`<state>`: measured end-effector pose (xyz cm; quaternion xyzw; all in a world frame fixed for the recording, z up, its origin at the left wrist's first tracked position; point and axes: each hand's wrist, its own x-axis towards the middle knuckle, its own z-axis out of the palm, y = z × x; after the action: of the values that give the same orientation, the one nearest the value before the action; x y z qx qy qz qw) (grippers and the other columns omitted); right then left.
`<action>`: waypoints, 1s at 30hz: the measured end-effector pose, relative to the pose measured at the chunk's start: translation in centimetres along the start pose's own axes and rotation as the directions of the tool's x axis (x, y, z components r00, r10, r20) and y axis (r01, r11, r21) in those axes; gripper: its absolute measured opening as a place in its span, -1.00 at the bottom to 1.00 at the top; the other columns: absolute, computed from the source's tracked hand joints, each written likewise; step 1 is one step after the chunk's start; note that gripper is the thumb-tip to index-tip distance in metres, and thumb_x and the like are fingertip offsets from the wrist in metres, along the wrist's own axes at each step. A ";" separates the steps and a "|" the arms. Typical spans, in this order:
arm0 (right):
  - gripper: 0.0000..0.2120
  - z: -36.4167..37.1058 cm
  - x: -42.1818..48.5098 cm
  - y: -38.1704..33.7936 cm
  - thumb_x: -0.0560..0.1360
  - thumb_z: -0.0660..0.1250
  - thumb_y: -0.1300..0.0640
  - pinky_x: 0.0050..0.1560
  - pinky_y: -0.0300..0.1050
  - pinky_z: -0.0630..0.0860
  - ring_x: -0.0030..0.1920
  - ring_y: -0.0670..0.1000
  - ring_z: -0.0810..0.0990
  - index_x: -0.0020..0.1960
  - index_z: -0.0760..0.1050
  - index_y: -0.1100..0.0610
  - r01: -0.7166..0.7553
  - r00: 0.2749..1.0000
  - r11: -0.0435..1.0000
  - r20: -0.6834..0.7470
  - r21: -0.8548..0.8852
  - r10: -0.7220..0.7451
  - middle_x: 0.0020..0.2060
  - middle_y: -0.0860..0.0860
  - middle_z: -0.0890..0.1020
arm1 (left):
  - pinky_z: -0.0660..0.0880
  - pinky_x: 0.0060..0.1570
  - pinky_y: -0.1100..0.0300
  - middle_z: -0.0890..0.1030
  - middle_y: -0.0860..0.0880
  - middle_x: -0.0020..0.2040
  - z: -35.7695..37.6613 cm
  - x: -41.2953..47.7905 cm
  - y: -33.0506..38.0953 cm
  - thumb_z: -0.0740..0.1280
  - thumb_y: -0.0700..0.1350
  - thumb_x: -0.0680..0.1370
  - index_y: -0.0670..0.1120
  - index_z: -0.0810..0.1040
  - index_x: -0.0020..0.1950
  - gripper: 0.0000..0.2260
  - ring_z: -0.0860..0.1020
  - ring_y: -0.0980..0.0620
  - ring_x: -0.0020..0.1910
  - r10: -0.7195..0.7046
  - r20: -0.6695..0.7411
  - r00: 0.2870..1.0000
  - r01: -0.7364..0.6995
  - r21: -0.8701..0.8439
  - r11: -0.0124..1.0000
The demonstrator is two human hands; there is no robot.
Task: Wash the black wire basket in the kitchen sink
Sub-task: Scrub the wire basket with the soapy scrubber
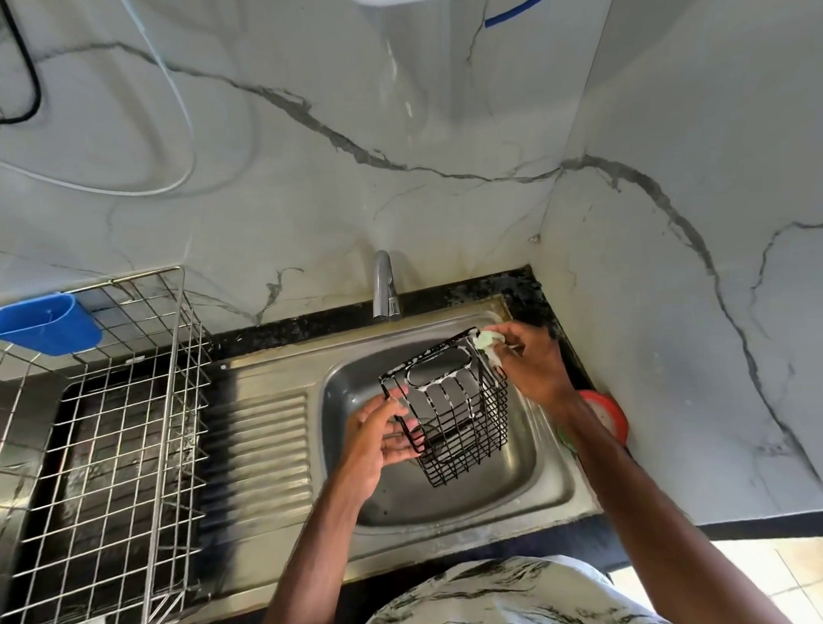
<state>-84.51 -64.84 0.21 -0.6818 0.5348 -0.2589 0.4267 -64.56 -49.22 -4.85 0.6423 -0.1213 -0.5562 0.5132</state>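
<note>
Pale-green soapy scrub pad (487,342) sits pinched in the fingertips (508,329) of the right hand (532,370), pressed to the top corner of the black rectangular wire basket (456,418); the left hand (382,435) clamps its side, thumb over the rim, above the stainless steel sink bowl (516,481). Soaping seems under way: white suds streak the wires, so turning it, then rinsing, likely follows

The person wears a white garment (497,600) streaked with black, marble-like brush marks, seen at the bottom edge of the view. Both forearms (311,542) are bare along their whole visible length, down to the left hand (377,436) and right hand (529,363).
</note>
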 end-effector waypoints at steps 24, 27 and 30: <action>-0.82 0.2 -2.3 -2.3 0.59 0.33 0.34 -0.17 -0.12 0.69 -0.23 0.00 0.73 0.05 0.60 0.08 -0.350 0.928 0.861 0.263 0.370 0.264 -0.23 0.02 0.75 | 0.68 0.06 -0.13 0.71 -0.29 0.16 -2.9 -1.5 0.6 0.12 0.02 0.74 -0.03 0.55 0.41 -0.66 0.72 -0.27 0.08 0.014 0.105 0.994 -0.013 -0.015 1.000; -0.81 0.2 -2.1 -2.4 0.59 0.33 0.35 -0.20 -0.10 0.67 -0.30 -0.02 0.70 0.05 0.61 0.10 -0.399 0.913 0.820 0.259 0.410 0.314 -0.28 0.04 0.72 | 0.69 0.06 -0.04 0.72 -0.27 0.16 -3.0 -1.9 0.9 0.22 0.05 0.68 -0.03 0.53 0.45 -0.62 0.73 -0.24 0.09 0.021 0.139 0.990 -0.021 0.000 1.000; -0.85 -0.2 -1.7 -2.5 0.59 0.34 0.34 -0.23 -0.08 0.68 -0.27 0.02 0.71 0.11 0.60 0.19 -0.431 0.900 0.796 0.266 0.426 0.345 -0.23 0.11 0.73 | 0.66 0.17 -0.04 0.69 -0.24 0.25 -3.8 -1.9 1.1 0.26 0.08 0.68 -0.08 0.41 0.55 -0.53 0.69 -0.26 0.20 0.036 0.186 0.982 -0.034 -0.018 0.999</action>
<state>-83.83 -63.14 2.64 -0.4516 0.5439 -0.2279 0.6696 -61.61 -46.36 -3.44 0.5815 -0.1761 -0.6056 0.5140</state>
